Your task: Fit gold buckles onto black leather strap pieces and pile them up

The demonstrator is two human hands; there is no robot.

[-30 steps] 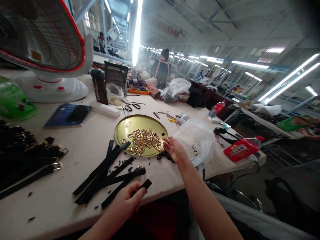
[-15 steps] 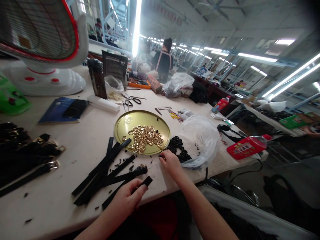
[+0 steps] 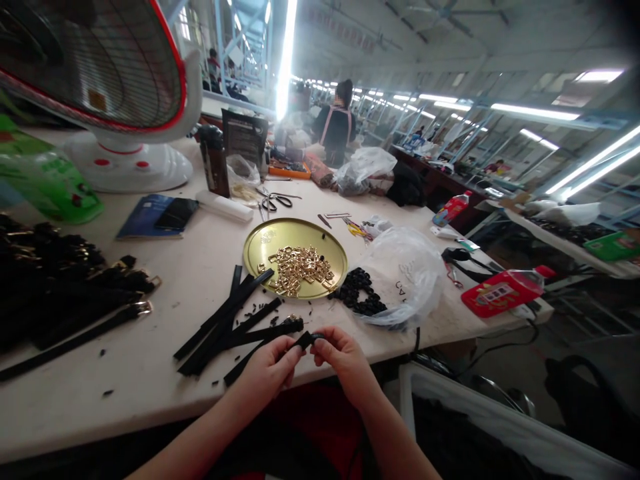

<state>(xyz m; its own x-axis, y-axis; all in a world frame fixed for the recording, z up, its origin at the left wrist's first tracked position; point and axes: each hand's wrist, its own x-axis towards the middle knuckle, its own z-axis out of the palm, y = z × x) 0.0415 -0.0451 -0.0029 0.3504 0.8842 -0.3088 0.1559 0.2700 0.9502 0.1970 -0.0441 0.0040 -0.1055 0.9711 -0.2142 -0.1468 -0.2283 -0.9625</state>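
Note:
At the table's front edge, my left hand [image 3: 275,363] pinches the end of a black strap [image 3: 304,340]. My right hand [image 3: 345,357] meets it there, fingers closed on a small black loop [image 3: 317,337] against the strap's end; whether the strap passes through it I cannot tell. Just beyond lie several black straps [image 3: 213,333] with short black scraps around them. A round gold tray [image 3: 315,230] holds a heap of gold buckles [image 3: 300,267]. To its right, a pile of black loops [image 3: 363,295] lies at the mouth of a clear plastic bag [image 3: 415,277].
Straps with buckles [image 3: 75,287] are heaped at the left, below a fan [image 3: 130,167]. Scissors [image 3: 275,201] and yellow-handled snips [image 3: 356,229] lie behind the tray. A red bottle [image 3: 500,293] rests at the right edge. A person [image 3: 339,127] is farther back.
My right hand has come from the black loop pile back toward my left hand, bringing a small black loop to the strap's end. The view has shifted slightly left.

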